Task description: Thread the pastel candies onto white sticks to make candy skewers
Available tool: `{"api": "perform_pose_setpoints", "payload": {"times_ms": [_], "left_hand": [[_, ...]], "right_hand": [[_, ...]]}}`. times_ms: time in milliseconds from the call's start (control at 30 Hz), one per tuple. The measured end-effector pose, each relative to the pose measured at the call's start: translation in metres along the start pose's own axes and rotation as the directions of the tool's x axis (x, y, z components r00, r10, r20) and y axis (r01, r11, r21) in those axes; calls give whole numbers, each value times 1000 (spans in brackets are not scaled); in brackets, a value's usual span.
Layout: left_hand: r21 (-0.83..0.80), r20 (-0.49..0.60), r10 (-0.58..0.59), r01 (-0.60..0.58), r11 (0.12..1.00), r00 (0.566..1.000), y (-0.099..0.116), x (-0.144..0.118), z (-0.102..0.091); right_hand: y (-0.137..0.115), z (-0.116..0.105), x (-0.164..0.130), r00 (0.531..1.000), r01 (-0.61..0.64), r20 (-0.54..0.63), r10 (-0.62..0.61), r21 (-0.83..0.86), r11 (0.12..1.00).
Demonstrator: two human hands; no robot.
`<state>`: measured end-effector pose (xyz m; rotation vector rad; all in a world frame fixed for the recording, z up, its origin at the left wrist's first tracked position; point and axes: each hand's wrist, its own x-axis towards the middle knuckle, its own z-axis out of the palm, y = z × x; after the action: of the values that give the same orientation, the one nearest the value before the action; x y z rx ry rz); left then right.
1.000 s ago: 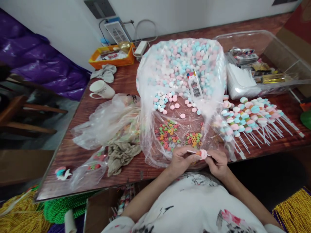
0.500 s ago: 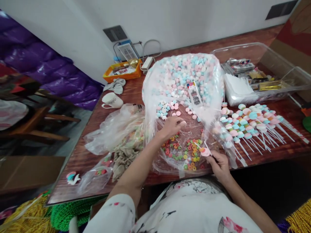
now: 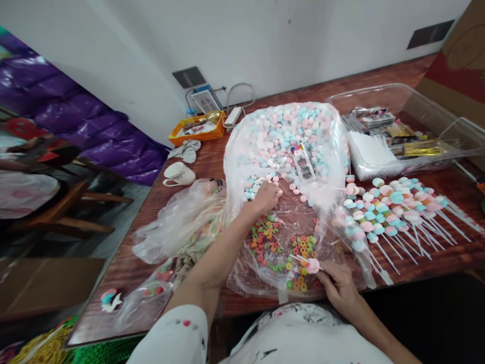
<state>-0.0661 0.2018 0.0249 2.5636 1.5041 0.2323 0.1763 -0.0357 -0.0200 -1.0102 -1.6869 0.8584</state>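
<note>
My left hand reaches forward onto the loose pink, blue and white candy discs lying on the clear plastic sheet, its fingers curled over them. My right hand stays near the table's front edge and grips a white stick with a pink disc and small rings on it. Between my hands lie heaps of small coloured ring candies. A big clear bag of pastel discs stands behind, with a small printed packet on it.
Finished candy skewers lie in rows at the right. A clear box with napkins and packets stands behind them. At the left are crumpled plastic bags, a white mug, an orange tray and a charger by the wall.
My left hand left the stick and reached forward to the loose discs. My right hand kept the stick near the front edge. The view tilted upward.
</note>
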Motion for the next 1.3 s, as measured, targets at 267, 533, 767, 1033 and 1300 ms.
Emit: {"api": "perform_pose_setpoints", "payload": {"times_ms": [267,533,767,1033,1300], "left_hand": [[-14,-55,71,-72,997,996,16,-8,19],[-776,-210,-184,-49,628,960,69,-49,-6],[-969,190,-369,115,-217,910,124,-122,3],[-936,214,-489,34,-351,846,140,-148,15],[-966,48,-616,-121,-230,786,148,-153,21]], "right_hand": [[0,0,-1,997,-30,69,30,-8,1000],[1,-3,-3,993,64,-101,-65,-8,998],[-5,-8,-5,991,48,-121,-47,5,999],[-14,-3,-4,993,59,-95,-68,-93,994],[-15,-3,-9,996,48,-66,-57,-130,990]]}}
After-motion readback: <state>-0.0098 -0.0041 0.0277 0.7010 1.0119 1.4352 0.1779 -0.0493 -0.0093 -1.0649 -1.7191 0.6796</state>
